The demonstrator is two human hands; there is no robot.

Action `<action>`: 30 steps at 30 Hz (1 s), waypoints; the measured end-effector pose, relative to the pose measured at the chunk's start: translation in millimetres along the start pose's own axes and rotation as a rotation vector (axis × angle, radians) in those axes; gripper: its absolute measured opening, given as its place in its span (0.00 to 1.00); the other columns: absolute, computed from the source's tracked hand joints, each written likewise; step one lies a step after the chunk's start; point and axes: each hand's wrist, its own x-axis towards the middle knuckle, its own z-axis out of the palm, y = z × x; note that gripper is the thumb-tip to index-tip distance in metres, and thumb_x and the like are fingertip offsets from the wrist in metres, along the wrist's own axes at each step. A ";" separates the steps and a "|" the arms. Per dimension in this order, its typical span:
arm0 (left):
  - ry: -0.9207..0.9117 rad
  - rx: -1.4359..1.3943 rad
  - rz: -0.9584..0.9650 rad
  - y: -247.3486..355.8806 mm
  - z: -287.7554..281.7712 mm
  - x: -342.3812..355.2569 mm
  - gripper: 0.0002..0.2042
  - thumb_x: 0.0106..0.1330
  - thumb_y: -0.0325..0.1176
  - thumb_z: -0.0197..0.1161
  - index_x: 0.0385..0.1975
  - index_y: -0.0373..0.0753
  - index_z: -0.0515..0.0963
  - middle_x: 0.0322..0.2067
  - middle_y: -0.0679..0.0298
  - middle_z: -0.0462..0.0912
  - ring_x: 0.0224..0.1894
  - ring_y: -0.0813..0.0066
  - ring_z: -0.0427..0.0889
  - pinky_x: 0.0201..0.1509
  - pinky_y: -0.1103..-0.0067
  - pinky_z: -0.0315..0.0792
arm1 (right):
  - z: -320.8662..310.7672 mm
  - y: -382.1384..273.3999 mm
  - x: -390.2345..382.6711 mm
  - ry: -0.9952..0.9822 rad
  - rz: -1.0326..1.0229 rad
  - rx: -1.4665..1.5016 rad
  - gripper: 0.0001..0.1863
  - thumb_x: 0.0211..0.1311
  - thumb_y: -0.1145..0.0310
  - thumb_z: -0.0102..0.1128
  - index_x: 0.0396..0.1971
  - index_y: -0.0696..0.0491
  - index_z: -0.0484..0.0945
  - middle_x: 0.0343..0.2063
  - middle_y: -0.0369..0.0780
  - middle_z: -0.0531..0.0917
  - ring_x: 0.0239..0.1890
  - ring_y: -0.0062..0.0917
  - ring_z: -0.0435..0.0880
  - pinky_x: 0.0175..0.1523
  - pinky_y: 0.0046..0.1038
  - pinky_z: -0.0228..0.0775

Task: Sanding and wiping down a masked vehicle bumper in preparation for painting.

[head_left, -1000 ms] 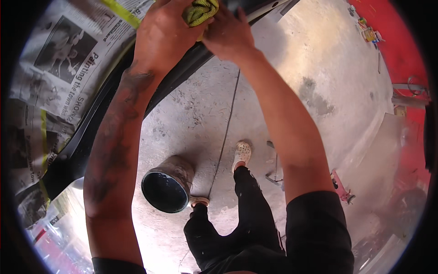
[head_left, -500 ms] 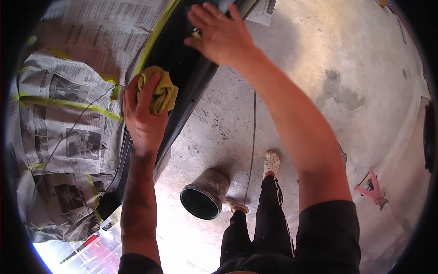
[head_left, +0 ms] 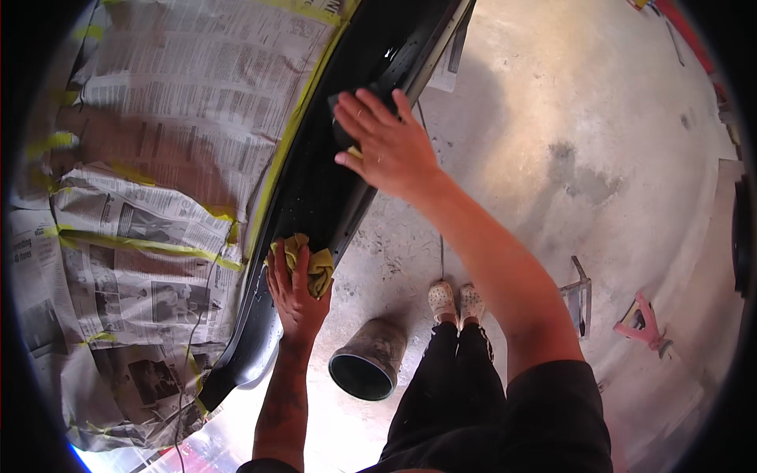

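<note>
A long glossy black panel with water drops on it runs diagonally from the top centre to the lower left. My left hand grips a crumpled yellow-green cloth against the panel's lower stretch. Farther up, my right hand lies over a dark flat pad on the same panel, fingers mostly stretched along it. A bit of yellow shows beside the right thumb; most of the pad is hidden under the palm, so its exact kind is unclear.
Newspaper held by yellow tape covers the surface left of the panel. A dirty bucket stands near my feet. On the concrete floor are a thin cord, a metal stand and a pink object.
In the view, the panel and newspaper have shifted down and right. The left hand with the cloth and the right hand appear lower. My feet now stand side by side.
</note>
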 end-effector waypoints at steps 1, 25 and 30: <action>0.012 -0.032 0.009 4.7 7.8 3.5 0.42 0.47 0.32 0.77 0.66 0.47 0.64 0.67 0.41 0.58 0.67 0.33 0.60 0.66 0.44 0.57 | -7.9 47.0 23.3 0.120 0.054 -0.135 0.36 0.70 0.40 0.41 0.70 0.47 0.61 0.72 0.32 0.59 0.75 0.26 0.51 0.76 0.46 0.38; -0.045 -0.037 -0.310 88.0 8.4 126.5 0.36 0.51 0.29 0.73 0.64 0.43 0.67 0.67 0.42 0.58 0.69 0.32 0.57 0.69 0.46 0.56 | -50.0 224.6 183.9 0.270 0.013 -0.281 0.34 0.68 0.44 0.48 0.64 0.55 0.69 0.69 0.41 0.65 0.73 0.30 0.59 0.74 0.45 0.47; -0.067 -0.080 -0.361 100.0 13.0 143.0 0.40 0.49 0.30 0.75 0.66 0.43 0.65 0.69 0.44 0.56 0.70 0.34 0.54 0.71 0.48 0.53 | -82.2 278.8 215.0 0.341 -0.060 -0.460 0.32 0.69 0.46 0.47 0.64 0.52 0.69 0.69 0.38 0.65 0.73 0.28 0.59 0.72 0.50 0.47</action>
